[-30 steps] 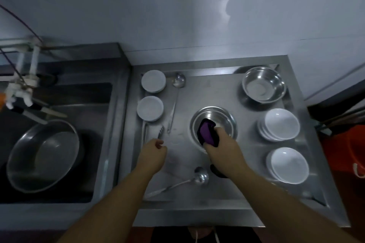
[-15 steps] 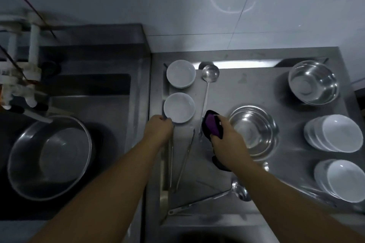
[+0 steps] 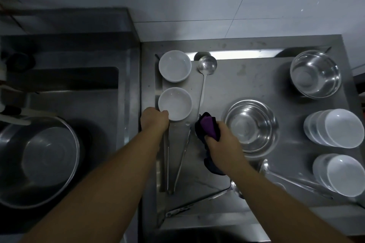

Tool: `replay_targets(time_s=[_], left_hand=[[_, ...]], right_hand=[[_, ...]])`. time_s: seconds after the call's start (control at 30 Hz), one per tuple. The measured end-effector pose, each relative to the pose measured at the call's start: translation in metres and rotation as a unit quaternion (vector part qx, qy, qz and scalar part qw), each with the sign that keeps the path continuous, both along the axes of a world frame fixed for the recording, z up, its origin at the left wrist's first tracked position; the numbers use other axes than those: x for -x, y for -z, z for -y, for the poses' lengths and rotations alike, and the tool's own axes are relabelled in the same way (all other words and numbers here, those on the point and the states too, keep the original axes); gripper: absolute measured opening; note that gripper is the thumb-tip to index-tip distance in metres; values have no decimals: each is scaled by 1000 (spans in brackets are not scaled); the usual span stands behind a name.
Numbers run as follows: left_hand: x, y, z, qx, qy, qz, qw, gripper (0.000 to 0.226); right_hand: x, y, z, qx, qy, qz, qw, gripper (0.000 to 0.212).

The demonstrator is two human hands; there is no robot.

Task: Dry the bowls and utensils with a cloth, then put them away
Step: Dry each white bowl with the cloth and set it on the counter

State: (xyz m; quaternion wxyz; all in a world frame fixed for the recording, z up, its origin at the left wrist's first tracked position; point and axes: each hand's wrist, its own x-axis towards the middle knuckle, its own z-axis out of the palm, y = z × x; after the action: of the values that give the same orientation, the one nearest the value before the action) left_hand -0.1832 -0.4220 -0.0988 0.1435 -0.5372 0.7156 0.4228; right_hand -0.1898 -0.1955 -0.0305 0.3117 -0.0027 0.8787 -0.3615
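My left hand (image 3: 155, 119) grips the near left rim of a small white bowl (image 3: 175, 105) on the steel counter (image 3: 243, 77). A second white bowl (image 3: 174, 65) sits just behind it. My right hand (image 3: 222, 142) holds a bunched purple and dark cloth (image 3: 207, 127) above the counter, left of a steel bowl (image 3: 249, 125). A ladle (image 3: 207, 66) lies between the white bowls and the cloth. Tongs (image 3: 178, 160) lie below my left hand. Another ladle (image 3: 223, 193) lies by the front edge, partly under my right forearm.
A second steel bowl (image 3: 315, 74) stands at the back right. Two stacks of white bowls (image 3: 335, 131) (image 3: 341, 175) line the right edge, with a spoon-like utensil (image 3: 292, 180) beside them. On the left, the sink (image 3: 65, 92) holds a large steel basin (image 3: 37, 161).
My left hand moved up to the nearer white bowl and took hold of its rim. My right hand lifted the cloth out of the steel bowl and moved left.
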Motion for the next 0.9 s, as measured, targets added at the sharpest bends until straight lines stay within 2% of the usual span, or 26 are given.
replay_targets(time_s=[0.13,0.27,0.33,0.43,0.53,0.67,0.77,0.9], left_hand=[[2,-11,-3,-32,-62,-28,997,23],[-6,-27,-3,-49,-77,-66,994,18],[-14,-37,-5,-62,-99,-92,989,17],[-27,-54,-13,-97,-130,-121,979,29],[-45,-72,-27,-167,-175,-155,958,35],[-71,-108,-59,-267,-201,-210,919,22],[-87,-143,-89,-318,-197,-246,894,18],[-102,-195,-135,-362,-179,-301,864,24]], right_hand=[[-4,-6,-6,11,18,7,1000,35],[-6,-18,-13,44,53,-1,998,22],[-6,-28,-18,76,80,4,994,19],[-10,-48,-25,151,128,24,980,17],[-16,-70,-33,215,187,59,957,27],[-22,-99,-42,269,229,109,929,26],[-26,-123,-50,279,139,25,950,27],[-33,-159,-69,230,-24,-168,958,39]])
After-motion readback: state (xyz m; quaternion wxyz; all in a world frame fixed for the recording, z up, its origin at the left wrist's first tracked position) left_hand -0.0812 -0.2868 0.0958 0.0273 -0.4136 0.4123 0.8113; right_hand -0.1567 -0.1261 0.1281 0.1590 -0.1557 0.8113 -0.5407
